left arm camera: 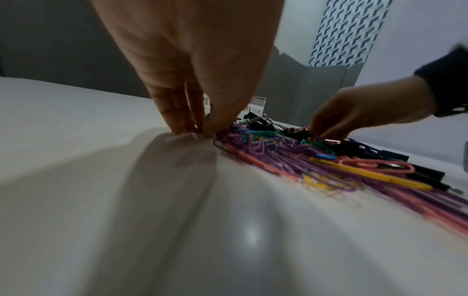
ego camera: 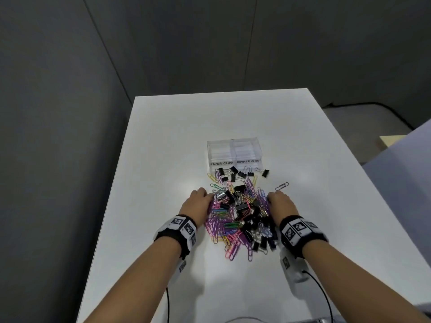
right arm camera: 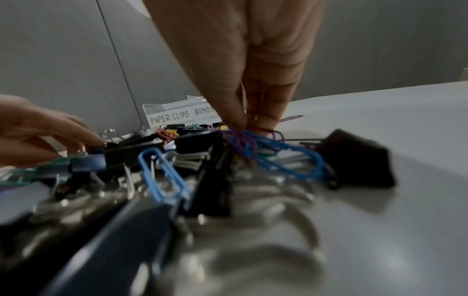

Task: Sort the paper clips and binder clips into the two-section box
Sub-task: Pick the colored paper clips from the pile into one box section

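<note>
A mixed pile of coloured paper clips (ego camera: 221,226) and black binder clips (ego camera: 241,207) lies mid-table. Just beyond it stands the clear two-section box (ego camera: 234,151), labelled PAPER CLIPS on the left and BINDER CLIPS on the right; both sections look empty. My left hand (ego camera: 198,201) is at the pile's left edge, its straight fingers (left arm camera: 177,112) touching the table beside purple clips (left arm camera: 278,158). My right hand (ego camera: 279,203) is at the right edge, thumb and fingertips (right arm camera: 263,120) pinching a tangle of purple paper clips (right arm camera: 240,140).
Several binder clips (ego camera: 242,174) lie loose in front of the box, and a single paper clip (ego camera: 282,186) sits apart to the right. The white table (ego camera: 163,148) has bare room left and right. Cables hang at the near edge.
</note>
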Demonstrator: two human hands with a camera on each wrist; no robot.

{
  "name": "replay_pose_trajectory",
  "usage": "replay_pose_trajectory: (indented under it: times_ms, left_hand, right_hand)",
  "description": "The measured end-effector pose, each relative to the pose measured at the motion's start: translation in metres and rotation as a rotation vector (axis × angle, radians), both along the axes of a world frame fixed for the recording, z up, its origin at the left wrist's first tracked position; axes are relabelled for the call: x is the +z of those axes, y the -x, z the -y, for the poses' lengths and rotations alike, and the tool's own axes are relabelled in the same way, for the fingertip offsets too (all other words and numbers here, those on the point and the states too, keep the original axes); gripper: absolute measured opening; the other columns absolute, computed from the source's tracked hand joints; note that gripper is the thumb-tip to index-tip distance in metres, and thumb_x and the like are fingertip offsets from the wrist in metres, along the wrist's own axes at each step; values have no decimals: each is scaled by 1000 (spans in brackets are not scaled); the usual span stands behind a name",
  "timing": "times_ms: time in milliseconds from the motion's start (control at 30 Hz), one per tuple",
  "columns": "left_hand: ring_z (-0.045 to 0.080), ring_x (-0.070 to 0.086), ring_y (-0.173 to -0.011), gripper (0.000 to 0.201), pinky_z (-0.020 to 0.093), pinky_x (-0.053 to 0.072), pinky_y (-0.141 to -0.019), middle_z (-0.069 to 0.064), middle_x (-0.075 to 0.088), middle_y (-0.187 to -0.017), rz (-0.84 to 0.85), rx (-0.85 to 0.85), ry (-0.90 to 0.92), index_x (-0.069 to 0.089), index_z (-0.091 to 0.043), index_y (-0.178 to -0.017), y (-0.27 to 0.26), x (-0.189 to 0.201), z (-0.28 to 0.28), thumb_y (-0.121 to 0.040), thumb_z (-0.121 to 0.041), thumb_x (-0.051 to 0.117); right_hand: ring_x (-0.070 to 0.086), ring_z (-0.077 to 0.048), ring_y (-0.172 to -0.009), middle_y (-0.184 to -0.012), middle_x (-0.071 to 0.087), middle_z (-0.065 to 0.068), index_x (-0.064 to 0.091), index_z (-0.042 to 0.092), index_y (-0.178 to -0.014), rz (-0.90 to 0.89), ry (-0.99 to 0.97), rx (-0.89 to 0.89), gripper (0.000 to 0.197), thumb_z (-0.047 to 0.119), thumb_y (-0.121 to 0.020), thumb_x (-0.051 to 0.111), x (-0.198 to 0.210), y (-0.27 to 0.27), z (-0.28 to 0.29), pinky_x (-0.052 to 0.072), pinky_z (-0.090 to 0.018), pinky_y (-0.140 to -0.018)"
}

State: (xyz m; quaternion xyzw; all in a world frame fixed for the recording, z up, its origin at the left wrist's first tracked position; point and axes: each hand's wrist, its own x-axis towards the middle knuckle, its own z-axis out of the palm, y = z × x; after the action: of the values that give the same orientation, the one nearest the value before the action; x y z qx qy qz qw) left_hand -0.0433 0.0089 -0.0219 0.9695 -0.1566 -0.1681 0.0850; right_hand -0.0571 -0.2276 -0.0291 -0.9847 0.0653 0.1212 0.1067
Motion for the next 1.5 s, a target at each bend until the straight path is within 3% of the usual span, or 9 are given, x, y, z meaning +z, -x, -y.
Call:
replay_pose_trajectory:
  times_ms: [200,333,567,767,867,967,1267,1400,1500]
  left_hand:
    - [24,43,-124,43,37,46,-94,6,44,-137,6,70,44,46,-18,-136,-10,6,-5,-93,-17,45]
    - [26,30,-138,60,39,40,-103,3,26,-153,-25,-4,-63,26,-25,-146,-17,7,-12,-91,-11,46]
    - [27,42,-123,41,38,46,-91,8,44,-136,14,-27,-48,44,-16,-136,-21,1,-6,-95,-13,44]
    - [28,48,-113,29,37,46,-87,12,51,-122,-13,-32,-50,54,-7,-120,-32,0,7,-94,-17,47]
    - [27,51,-113,25,37,46,-92,12,56,-119,-54,-32,-35,57,-7,-115,-37,0,11,-95,-19,47]
    - [28,56,-109,22,35,46,-93,13,60,-116,-121,-9,-3,60,-5,-110,-42,2,14,-94,-15,50]
    - [26,58,-106,24,31,44,-88,12,61,-117,-202,85,126,55,-7,-116,-47,7,1,-97,-18,44]
    - [29,57,-111,30,31,42,-96,16,53,-125,-180,158,149,56,-6,-120,-61,6,-7,-96,-5,38]
    - [28,56,-105,29,32,42,-90,17,55,-123,-181,196,134,52,-5,-119,-66,7,-2,-94,-1,37]
  right_hand:
    - [58,-25,-110,-122,62,-11,63,7,-116,48,-242,-25,27,7,-93,48,13,-21,11,46,-34,-98]
    - [44,-30,-123,-138,48,-9,52,10,-128,-6,1,97,37,3,-93,42,10,-34,39,44,-40,-100]
    - [50,-26,-107,-114,55,-8,58,8,-108,32,199,169,23,1,-87,51,-1,-19,45,44,-32,-75]
    - [54,-29,-105,-108,58,-12,59,3,-102,-52,66,87,17,12,-94,46,5,-29,32,47,-35,-81]
    - [59,-28,-74,-73,60,-10,56,8,-66,-159,-30,16,24,9,-89,50,6,-42,30,47,-31,-62]
    - [37,-19,-47,-49,34,-2,31,15,-48,-246,-72,14,43,4,-85,51,6,-50,26,30,-24,-46]
    - [49,-24,-75,-73,46,-4,34,16,-65,-196,-286,-145,27,2,-85,47,17,-53,28,36,-28,-60]
    - [48,-26,-86,-95,46,-12,39,6,-105,-211,-341,-262,13,6,-92,41,20,-55,25,36,-30,-72]
    - [49,-22,-68,-77,47,-5,44,7,-86,-219,-279,-256,18,23,-92,50,15,-53,13,37,-28,-60]
